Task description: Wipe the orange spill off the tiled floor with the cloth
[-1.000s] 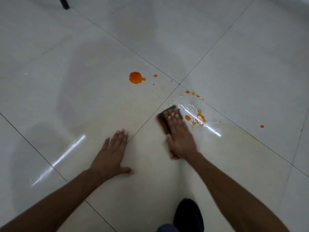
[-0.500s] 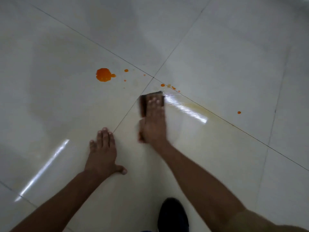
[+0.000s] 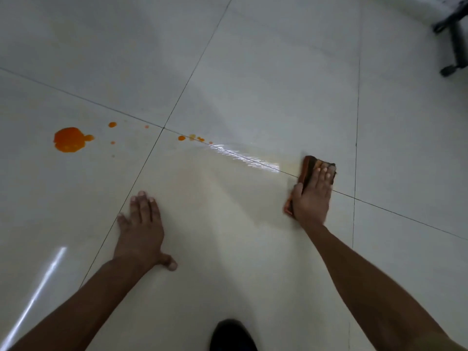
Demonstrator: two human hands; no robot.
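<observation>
Head view: cloth (image 3: 307,171) under right hand (image 3: 312,196).

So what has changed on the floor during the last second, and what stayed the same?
The right hand slid the cloth rightward along the grout line, away from the left hand. The orange drops it was wiping are gone, leaving a wet yellowish smear. The left hand stayed flat on the tile; the big orange blot and small drops remain untouched.

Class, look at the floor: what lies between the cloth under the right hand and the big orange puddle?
In the head view, between the cloth and the puddle: a shiny wet streak, small orange drops beside a tile joint, then bare tile.
</observation>
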